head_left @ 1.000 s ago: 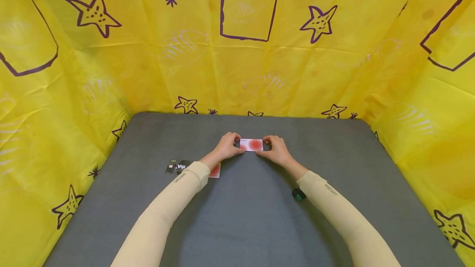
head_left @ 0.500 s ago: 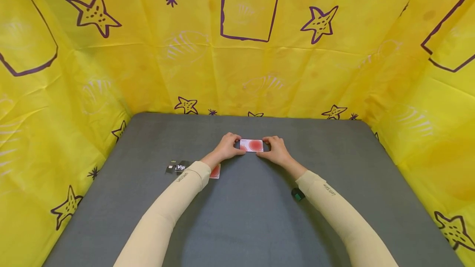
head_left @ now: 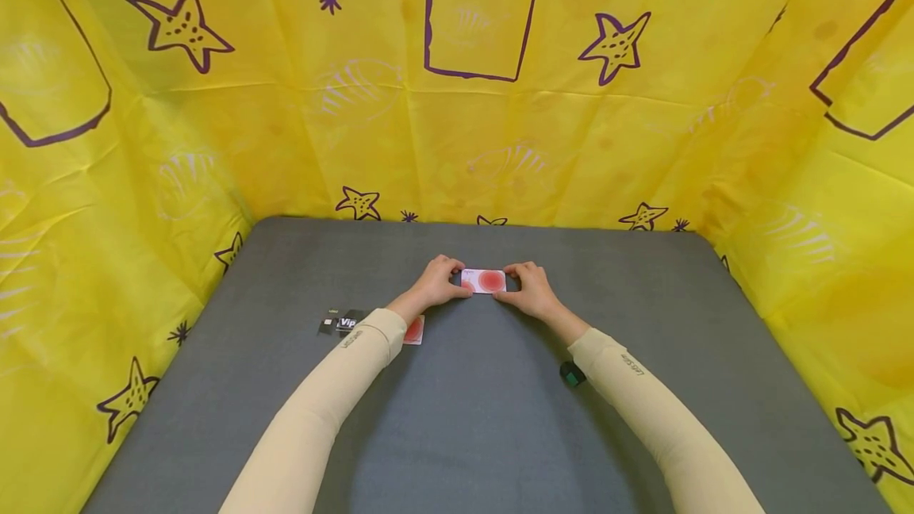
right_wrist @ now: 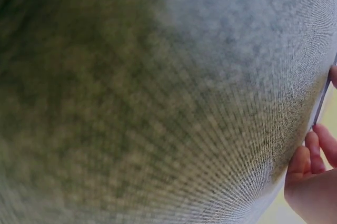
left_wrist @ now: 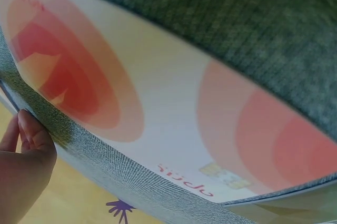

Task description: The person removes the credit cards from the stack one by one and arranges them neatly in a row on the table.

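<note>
In the head view, a white bank card [head_left: 483, 281] with red circles is held between both hands over the far middle of the table. My left hand [head_left: 437, 281] pinches its left end, thumb at the near corner and a finger at the far one. At the right end my right hand [head_left: 531, 290] does the same. A similar card [head_left: 413, 331] and a black "Vip" card [head_left: 344, 321] lie on the table, partly hidden by the left forearm. The red-circled card [left_wrist: 158, 66] below the left wrist fills that wrist view. Only a thin card edge [right_wrist: 319, 105] shows in the right wrist view.
A grey cloth [head_left: 457, 419] covers the table. Yellow curtains [head_left: 443, 141] with starfish drawings enclose its back and both sides. A small black object with a green face [head_left: 572, 373] is seen just beside the right forearm.
</note>
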The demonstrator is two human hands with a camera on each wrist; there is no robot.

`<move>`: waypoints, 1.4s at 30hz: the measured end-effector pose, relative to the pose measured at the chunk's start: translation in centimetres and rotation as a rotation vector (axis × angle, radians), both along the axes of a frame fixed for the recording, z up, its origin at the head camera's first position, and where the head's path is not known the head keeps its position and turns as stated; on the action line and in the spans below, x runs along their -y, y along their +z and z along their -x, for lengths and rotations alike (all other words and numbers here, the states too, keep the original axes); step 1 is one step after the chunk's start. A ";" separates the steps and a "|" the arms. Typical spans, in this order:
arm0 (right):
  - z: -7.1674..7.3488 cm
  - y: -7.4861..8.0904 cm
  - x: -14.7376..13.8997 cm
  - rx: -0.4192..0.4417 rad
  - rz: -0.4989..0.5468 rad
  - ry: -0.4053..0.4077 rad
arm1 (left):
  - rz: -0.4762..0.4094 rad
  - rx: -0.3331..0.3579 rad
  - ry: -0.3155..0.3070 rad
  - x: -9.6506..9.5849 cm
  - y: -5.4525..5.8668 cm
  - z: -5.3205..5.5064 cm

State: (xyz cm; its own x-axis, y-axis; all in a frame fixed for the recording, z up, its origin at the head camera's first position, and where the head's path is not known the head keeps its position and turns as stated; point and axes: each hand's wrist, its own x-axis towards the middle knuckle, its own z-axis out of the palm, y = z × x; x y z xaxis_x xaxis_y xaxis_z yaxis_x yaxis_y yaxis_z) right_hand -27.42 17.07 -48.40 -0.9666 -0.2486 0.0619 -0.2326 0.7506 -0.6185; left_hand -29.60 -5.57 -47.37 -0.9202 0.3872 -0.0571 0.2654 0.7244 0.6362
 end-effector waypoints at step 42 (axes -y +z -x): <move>-0.6 -0.1 0.5 -0.079 0.112 -0.010 | -0.137 -0.092 0.039 -0.3 -0.4 -0.8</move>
